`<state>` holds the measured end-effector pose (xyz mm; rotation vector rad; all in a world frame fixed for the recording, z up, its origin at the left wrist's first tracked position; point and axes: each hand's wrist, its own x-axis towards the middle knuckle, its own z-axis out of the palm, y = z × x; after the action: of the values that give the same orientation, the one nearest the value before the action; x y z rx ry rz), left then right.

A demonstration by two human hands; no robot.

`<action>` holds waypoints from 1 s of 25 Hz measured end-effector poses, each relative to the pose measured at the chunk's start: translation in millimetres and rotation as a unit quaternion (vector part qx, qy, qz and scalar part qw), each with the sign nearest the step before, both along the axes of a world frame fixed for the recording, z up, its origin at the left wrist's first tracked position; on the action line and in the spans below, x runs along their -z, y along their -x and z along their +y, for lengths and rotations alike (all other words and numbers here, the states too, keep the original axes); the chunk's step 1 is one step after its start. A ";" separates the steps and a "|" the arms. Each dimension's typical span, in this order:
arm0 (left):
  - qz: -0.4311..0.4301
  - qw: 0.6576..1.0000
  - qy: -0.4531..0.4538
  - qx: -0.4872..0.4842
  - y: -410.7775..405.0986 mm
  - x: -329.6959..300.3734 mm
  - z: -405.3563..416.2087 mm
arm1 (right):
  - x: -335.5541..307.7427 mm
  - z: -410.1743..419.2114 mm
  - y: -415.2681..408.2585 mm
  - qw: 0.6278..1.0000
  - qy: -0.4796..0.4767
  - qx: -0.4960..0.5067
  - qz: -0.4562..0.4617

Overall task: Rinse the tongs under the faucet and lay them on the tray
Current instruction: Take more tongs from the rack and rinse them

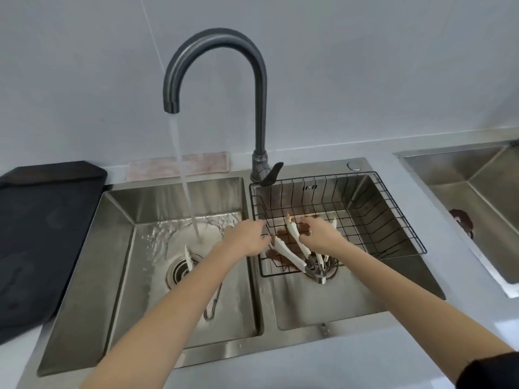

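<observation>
**Pick-up of tongs from the basket, ahead of rinsing**

**Step in hand.** Water runs from the faucet [214,71] into the left basin [120,248]. Both hands are over the wire basket [393,220] that sits in the right basin [351,299]. The right hand [320,234] reaches down onto the arms of a pair of white-tipped tongs [292,248] lying in the basket; its fingers curl over them, but whether the grip has closed cannot be told. The left hand [247,237] is at the basket's left rim, fingers spread, holding nothing that shows. The step is judged to be the pick-up: these tongs are dry of the stream and not yet rinsed.

**Location of the work.** The tongs lie aslant in the basket, hinge toward the person, tips toward the wall, brown soil beneath them. The tray [47,234], dark and flat, sits on the counter left of the left basin.

**Next move.** Judged requirements:
1. Close the right hand on both arms so the tongs lift as one piece.
2. Clear the basket rim and the divider between basins.
3. Carry leftward into the stream.

**Count.**
- Tongs in the basket: at least two pairs; the overlap prevents a firm count.
- Tongs in the left basin: one pair [209,299], lying under the left forearm near the drain.
- Basins in this sink: two. A separate sink [477,197] stands at right.
- Faucets: one. Baskets: one. Trays: one.
</observation>
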<state>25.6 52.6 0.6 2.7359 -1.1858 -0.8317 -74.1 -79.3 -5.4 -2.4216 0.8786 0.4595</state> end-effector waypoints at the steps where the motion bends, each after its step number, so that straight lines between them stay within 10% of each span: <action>1: 0.004 1.000 0.005 -0.006 5.5 3.0 -6.0 | 2.7 -7.0 3.4 1.000 -0.002 -0.005 0.007; 25: 0.169 0.961 0.091 -0.198 50.0 35.2 -47.5 | 27.2 -36.5 9.4 0.998 0.007 0.042 0.038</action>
<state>-24.4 5.2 -34.6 2.4255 -0.5909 -1.0179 -83.4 -115.8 -32.6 -2.3821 1.0152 0.5170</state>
